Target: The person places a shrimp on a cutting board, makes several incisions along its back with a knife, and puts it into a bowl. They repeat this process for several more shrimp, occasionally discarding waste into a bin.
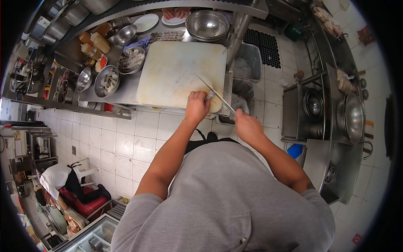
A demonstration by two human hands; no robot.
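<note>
A white cutting board [180,71] lies on the steel counter. At its near right corner my left hand [197,106] rests with curled fingers, holding a small greyish shrimp [210,96] against the surface. My right hand [248,127] is closed round the handle of a long kitchen knife [215,92]. The blade slants across the board's right side, tip pointing to the far left, close beside the shrimp. Left of the board stand a steel bowl of grey shrimp [131,60] and another bowl with shrimp pieces [106,81].
Rows of shrimp [167,36] lie beyond the board, beside a steel colander [207,24]. Another person's hands [176,13] are over a white plate at the far side. Plastic bins [247,63] stand right of the counter. Behind left, a person [63,180] bends over containers.
</note>
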